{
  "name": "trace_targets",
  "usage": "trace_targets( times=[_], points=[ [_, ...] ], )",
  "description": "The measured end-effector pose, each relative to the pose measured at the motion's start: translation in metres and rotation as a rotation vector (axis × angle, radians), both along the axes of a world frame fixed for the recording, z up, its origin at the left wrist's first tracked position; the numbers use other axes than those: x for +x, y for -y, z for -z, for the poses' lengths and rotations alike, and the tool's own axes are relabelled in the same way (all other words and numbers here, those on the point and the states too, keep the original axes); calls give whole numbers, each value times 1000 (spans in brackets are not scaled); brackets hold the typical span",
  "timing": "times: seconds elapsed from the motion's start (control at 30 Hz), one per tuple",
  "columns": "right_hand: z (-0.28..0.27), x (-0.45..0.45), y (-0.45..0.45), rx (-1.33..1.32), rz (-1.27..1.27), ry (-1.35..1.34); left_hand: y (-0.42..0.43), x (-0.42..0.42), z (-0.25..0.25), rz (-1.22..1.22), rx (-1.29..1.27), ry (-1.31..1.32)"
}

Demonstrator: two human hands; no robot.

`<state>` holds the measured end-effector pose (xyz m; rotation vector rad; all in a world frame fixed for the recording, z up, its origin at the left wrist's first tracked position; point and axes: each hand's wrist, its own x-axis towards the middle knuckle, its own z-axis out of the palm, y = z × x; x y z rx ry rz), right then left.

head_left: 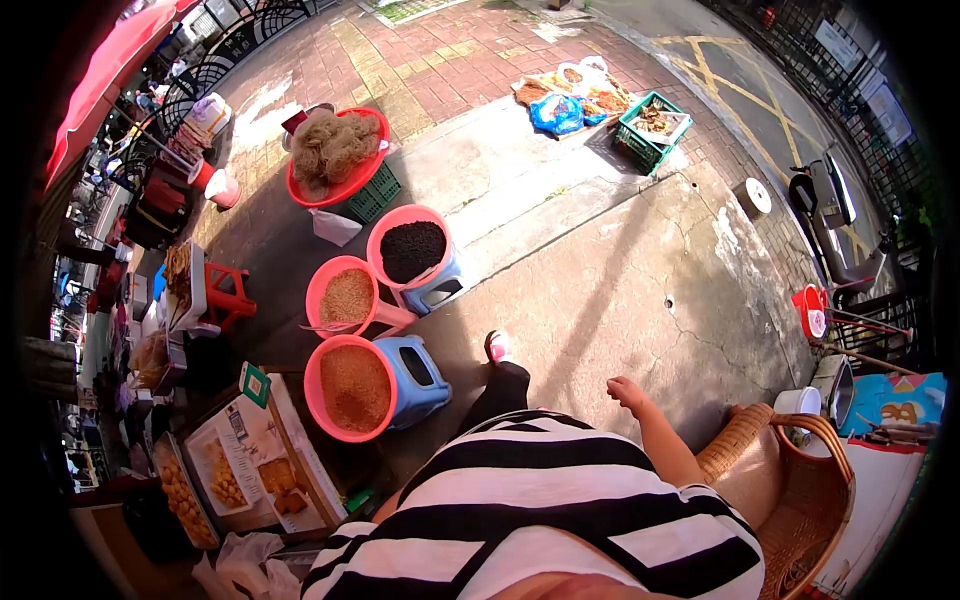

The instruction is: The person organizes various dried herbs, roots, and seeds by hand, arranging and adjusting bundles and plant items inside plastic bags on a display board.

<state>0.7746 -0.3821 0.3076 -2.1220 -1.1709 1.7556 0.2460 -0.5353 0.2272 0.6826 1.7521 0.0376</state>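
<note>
My right hand (pixel 627 392) hangs out in front of me at the right, over the concrete, its fingers loosely curled and nothing visible in them. It touches nothing. My left hand is out of view; only a sliver of that arm shows beside my striped shirt. Ahead on the left stand three pink tubs: one of reddish-brown grains (pixel 354 388), one of paler tan grains (pixel 347 296) and one of black dried goods (pixel 413 252). Blue stools (pixel 420 380) support at least two of them. To my right is a wicker basket (pixel 838 455) with a tall handle.
A red basin (pixel 372 178) of tangled dried strands rests on a green crate (pixel 375 195). Farther off lie a blue bag (pixel 556 115) and another green crate (pixel 640 150). A red stool (pixel 232 297) and a box with food pictures (pixel 255 465) stand left; a scooter (pixel 850 265) is right.
</note>
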Motion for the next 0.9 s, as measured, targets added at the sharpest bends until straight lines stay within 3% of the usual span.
trace_targets(
  times=[0.07,0.17,0.27,0.33,0.4,0.5,0.6,0.63,0.73,0.8,0.9],
  points=[
    [43,9,-52,201,-85,55,-64,8,8,12,12,23],
    [62,11,-105,229,-50,86,-168,21,24,13,-17,95],
    [28,11,-143,-57,-136,147,-273,36,25,-51,-108,215],
    [-23,-4,-174,-68,-115,93,-367,41,-4,470,58,49],
    [-11,-2,-196,-108,16,-26,-428,52,-6,314,-50,218],
    [68,17,-227,138,-10,-23,-521,80,-6,641,76,330],
    [90,30,-304,168,-91,49,-588,112,-15,940,251,175],
    [89,36,-336,129,-140,90,-607,115,19,984,178,185],
    [27,45,-456,-27,-287,158,-654,139,22,874,238,24],
    [-21,42,-533,-173,-312,26,-683,149,-1,741,342,-93],
    [-32,45,-609,-162,-537,52,-746,158,-49,561,500,-105]
  ],
)
